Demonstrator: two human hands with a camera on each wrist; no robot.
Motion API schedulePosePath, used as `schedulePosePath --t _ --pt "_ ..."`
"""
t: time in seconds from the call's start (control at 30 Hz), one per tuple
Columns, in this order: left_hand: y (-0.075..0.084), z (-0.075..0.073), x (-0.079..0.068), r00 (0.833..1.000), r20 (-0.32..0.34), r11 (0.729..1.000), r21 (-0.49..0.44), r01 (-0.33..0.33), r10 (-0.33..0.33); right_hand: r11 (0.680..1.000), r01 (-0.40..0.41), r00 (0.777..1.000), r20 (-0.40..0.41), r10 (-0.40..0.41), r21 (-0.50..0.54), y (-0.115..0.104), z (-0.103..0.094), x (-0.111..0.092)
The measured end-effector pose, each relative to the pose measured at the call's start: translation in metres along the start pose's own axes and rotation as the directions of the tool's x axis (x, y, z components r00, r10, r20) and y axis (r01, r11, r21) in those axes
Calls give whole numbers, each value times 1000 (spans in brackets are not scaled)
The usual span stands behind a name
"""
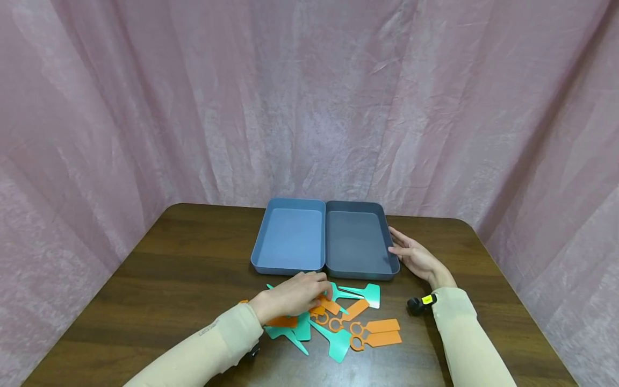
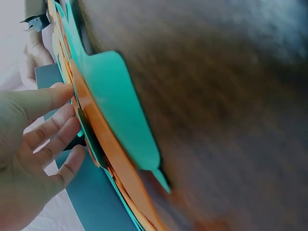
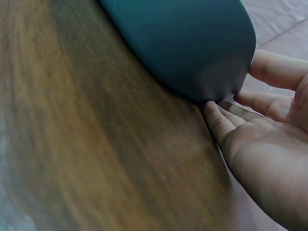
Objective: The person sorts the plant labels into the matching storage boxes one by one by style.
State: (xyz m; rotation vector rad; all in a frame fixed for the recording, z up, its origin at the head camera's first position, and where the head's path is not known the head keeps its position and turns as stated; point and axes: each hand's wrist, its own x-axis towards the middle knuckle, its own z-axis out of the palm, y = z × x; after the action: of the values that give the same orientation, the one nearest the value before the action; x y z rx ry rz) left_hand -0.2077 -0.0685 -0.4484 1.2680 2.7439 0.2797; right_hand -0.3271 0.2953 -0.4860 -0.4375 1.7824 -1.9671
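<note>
Loose plant labels lie in a pile on the table: teal T-shaped ones with pointed stems, such as the teal label [image 1: 371, 295], and orange ones with ring ends, such as the orange label [image 1: 383, 338]. My left hand [image 1: 301, 293] reaches over the pile, its fingertips right at the labels. In the left wrist view its fingers [image 2: 62, 132] are spread and loosely bent beside the stacked edges. At the right side of the dark grey tray [image 1: 360, 242], my right hand [image 1: 419, 260] has its thumb at the rim and its fingertips against the outer wall.
A blue tray [image 1: 289, 267] stands against the left side of the dark grey one, at the back of the brown wooden table [image 1: 193, 258]. Pink curtain [image 1: 309, 107] hangs behind and at both sides. Each wrist wears a small black camera [image 1: 417, 306].
</note>
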Motion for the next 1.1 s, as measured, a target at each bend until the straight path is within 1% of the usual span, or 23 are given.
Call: schedulePosePath --t 0.2,0.43,0.5,0.63,0.77,0.87,1.0,1.1 --pt "-2 -1 1 1000 6 1000 -21 2 -2 1000 -6 1000 -2 6 -1 -1 1 0" --pt "-3 -1 1 1000 -10 1000 -28 -9 9 1000 -14 1000 -10 14 10 -1 0 0" --pt "-4 -1 1 1000 -8 999 -49 -4 3 1000 -14 1000 -12 14 10 -1 0 0" --pt "-5 -1 0 1000 -2 992 -124 13 -14 1000 -16 1000 -13 16 5 0 0 -1" --pt "-8 -4 -2 999 1 971 -235 37 -38 1000 -22 1000 -12 22 4 2 0 -1" --pt "-10 -9 -3 998 8 947 -317 56 -57 1000 -23 1000 -11 23 2 2 0 -1" --pt "-15 -17 -2 997 4 917 -392 68 -72 1000 -15 1000 -12 15 -4 3 0 0" --pt "-19 -24 -2 997 -19 905 -421 63 -78 1000 -12 1000 -13 12 -3 3 0 0"
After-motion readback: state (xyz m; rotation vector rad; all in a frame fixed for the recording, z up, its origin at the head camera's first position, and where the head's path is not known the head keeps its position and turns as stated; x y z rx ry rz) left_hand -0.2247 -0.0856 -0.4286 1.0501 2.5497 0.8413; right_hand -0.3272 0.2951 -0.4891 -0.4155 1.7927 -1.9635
